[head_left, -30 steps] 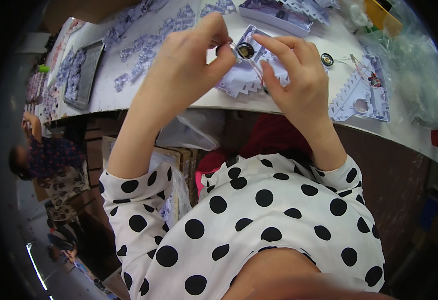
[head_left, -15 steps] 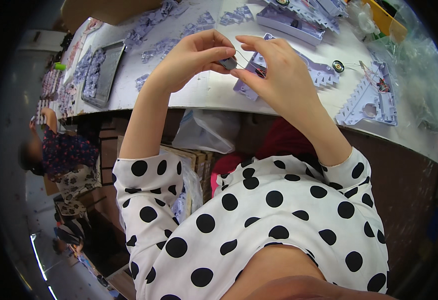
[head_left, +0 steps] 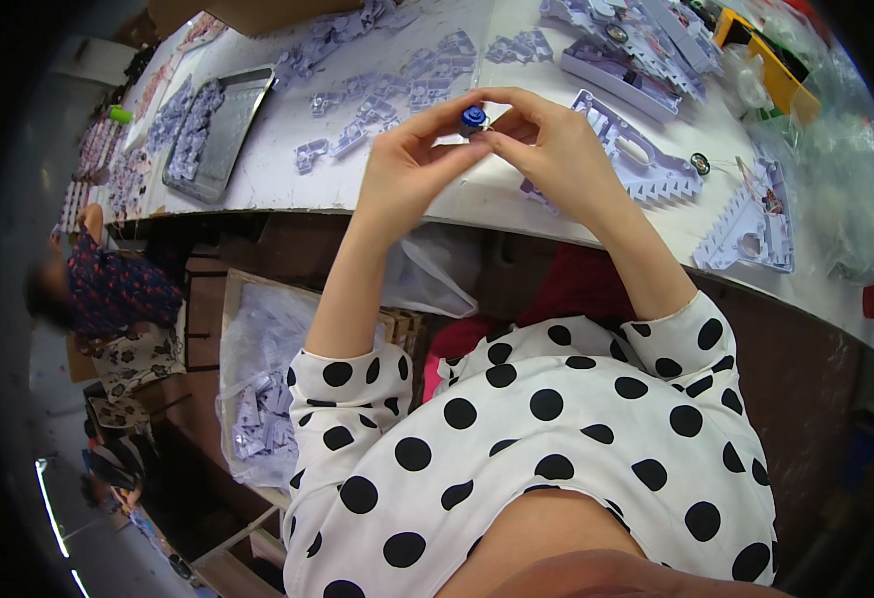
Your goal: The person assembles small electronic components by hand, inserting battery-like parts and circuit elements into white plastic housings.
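Pinching a blue-topped part point(head_left: 474, 119), left hand point(head_left: 409, 167) and right hand point(head_left: 558, 151) together, any lettering unreadable

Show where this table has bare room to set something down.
Bare white tabletop shows between the metal tray and the small pale parts; a narrower patch separates the middle toothed housing and the right one. Upper right is crowded: stacked housings, yellow bin, plastic bags.

Blue piece point(head_left: 474, 117) smooth plastic; tray point(head_left: 235, 128) shiny metal.
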{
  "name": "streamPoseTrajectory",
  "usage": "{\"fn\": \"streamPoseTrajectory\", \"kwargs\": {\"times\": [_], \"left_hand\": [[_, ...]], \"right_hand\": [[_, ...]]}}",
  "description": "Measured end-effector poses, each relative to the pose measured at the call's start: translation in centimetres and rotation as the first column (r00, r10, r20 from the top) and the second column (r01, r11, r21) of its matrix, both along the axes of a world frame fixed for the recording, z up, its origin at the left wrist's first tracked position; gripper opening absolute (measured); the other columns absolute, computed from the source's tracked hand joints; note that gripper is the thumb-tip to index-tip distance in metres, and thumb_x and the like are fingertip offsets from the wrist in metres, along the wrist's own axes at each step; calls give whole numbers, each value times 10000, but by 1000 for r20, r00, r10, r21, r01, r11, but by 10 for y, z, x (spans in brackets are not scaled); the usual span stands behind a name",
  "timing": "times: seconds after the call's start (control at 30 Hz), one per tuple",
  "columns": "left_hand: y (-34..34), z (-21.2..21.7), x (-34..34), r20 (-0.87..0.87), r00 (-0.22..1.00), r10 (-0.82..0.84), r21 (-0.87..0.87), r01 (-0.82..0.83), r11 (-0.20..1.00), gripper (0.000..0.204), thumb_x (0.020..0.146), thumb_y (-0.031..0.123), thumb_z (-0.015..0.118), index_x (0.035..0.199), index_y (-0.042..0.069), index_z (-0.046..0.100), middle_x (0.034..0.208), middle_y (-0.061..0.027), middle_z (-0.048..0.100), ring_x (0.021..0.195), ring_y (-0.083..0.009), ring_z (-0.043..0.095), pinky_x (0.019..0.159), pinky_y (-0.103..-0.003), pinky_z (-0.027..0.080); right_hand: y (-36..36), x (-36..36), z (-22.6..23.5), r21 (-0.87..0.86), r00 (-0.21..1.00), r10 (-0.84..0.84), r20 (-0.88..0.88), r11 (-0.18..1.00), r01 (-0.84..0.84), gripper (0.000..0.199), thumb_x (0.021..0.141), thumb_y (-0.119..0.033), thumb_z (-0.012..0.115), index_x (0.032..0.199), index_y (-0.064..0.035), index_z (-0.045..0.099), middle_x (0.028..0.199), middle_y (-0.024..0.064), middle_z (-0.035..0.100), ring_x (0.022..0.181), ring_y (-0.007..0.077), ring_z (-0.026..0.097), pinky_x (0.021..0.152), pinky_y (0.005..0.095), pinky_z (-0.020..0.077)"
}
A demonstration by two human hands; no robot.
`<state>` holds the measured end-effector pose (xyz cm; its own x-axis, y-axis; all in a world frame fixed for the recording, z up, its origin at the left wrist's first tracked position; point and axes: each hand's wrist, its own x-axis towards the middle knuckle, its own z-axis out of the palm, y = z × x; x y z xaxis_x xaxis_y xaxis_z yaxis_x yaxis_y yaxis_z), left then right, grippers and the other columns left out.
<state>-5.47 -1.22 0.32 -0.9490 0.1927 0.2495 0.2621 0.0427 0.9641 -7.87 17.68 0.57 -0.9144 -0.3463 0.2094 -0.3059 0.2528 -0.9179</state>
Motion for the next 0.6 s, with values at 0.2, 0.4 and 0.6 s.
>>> {"fn": "streamPoseTrajectory", "kwargs": {"times": [0.2, 0.4, 0.6], "left_hand": [[-4, -10, 10, -21, 997, 77, -123, -79, 989, 476, 943, -4, 684, 1407, 7, 582, 1221, -131, 698, 1077, -182, 693, 978, -323, 566], [-14, -10, 6, 83, 994, 72, -77, -65, 995, 400, 952, 6, 674, 1345, -41, 614, 1148, -137, 722, 1016, -184, 713, 923, -315, 588], [-15, 7, 14, 129, 984, 126, -255, -90, 963, 321, 957, 32, 676, 1269, -46, 674, 1069, -121, 749, 973, -171, 727, 897, -291, 583]], "right_hand": [[2, -4, -7, 13, 1000, 2, -26, 1000, -1, 431, 898, -178, 741, 1314, -95, 665, 961, 100, 767, 859, 184, 741, 742, 310, 580], [3, -4, -16, 72, 978, 38, -207, 997, -23, 401, 898, -192, 749, 1273, -62, 693, 999, 125, 762, 930, 215, 738, 834, 329, 574], [5, -6, -16, 120, 967, 99, -234, 990, -72, 354, 889, -174, 764, 1216, -42, 726, 1050, 117, 765, 1004, 209, 740, 821, 308, 577]]}}
